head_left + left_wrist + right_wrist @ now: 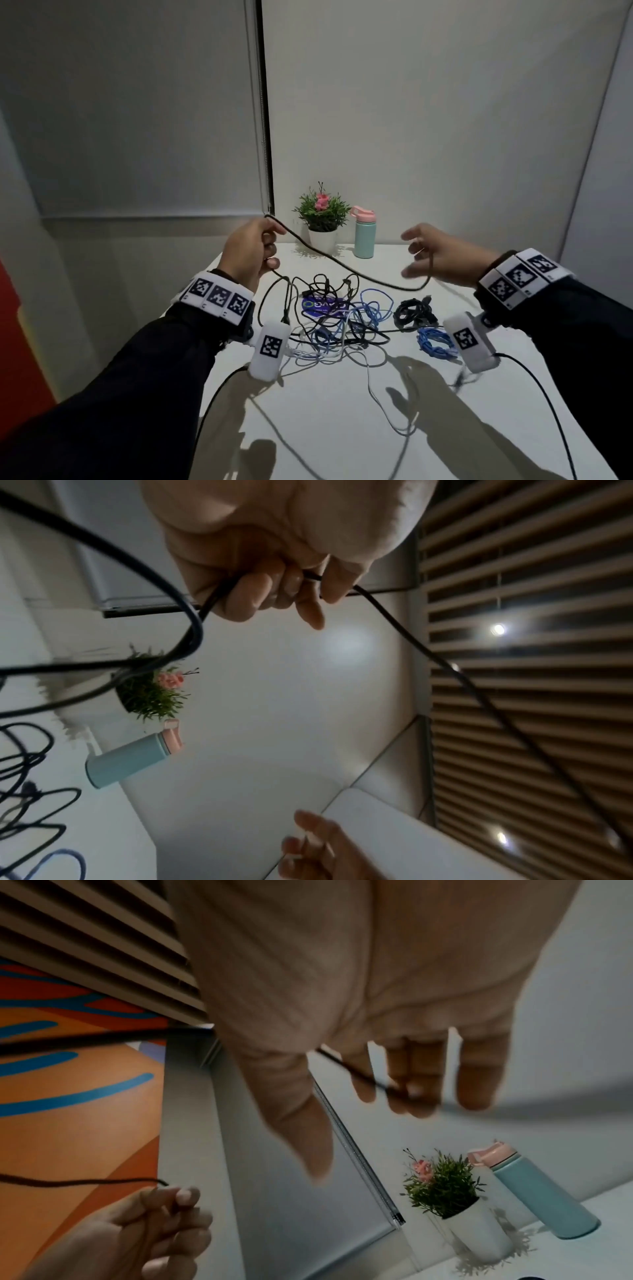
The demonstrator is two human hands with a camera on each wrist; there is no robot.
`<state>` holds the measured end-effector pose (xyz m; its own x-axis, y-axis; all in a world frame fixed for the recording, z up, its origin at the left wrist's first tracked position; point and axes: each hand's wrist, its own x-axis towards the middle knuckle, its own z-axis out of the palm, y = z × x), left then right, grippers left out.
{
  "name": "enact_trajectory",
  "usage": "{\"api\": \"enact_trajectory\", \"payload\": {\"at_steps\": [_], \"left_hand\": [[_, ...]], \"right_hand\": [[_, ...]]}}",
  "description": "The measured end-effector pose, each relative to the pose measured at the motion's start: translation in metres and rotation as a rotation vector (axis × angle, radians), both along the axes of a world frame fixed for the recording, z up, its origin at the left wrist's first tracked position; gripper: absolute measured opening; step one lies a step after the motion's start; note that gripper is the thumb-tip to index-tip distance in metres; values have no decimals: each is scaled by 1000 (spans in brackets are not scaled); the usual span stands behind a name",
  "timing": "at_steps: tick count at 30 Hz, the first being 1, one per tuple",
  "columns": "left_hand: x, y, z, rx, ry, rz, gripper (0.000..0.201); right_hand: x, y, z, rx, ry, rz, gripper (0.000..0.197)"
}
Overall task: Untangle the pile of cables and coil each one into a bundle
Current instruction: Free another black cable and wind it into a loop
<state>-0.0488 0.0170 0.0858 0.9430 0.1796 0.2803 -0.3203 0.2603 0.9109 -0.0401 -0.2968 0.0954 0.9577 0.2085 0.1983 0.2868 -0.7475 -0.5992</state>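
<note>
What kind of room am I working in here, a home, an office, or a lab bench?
Probably an office or a small booth, though that is a guess. A plain white table stands in a corner of bare partition walls, slatted blinds hang nearby, and a potted plant and a teal bottle stand at the back.

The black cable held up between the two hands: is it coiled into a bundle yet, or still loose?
Still loose. The black cable sags in one open strand from the left hand to the right hand, trailing into the tangled pile.
</note>
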Motion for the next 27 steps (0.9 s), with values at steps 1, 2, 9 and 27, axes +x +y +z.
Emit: {"api": "enact_trajectory", "payload": {"at_steps": [1,2,9,27], "left_hand": [[-2,-5,4,47,-26,-3,36],[-3,-10,6,103,-54,-10,36],[-15,-29,14,658,-270,-50,35],[32,28,-101,864,83,-48,20]], "right_hand": [[-4,1,2,-43,52,42,73],[-9,1,7,-71,76,85,82],[-48,17,43,-150,-136,138,47],[-4,-10,40,1149,-200,-16,27]]}}
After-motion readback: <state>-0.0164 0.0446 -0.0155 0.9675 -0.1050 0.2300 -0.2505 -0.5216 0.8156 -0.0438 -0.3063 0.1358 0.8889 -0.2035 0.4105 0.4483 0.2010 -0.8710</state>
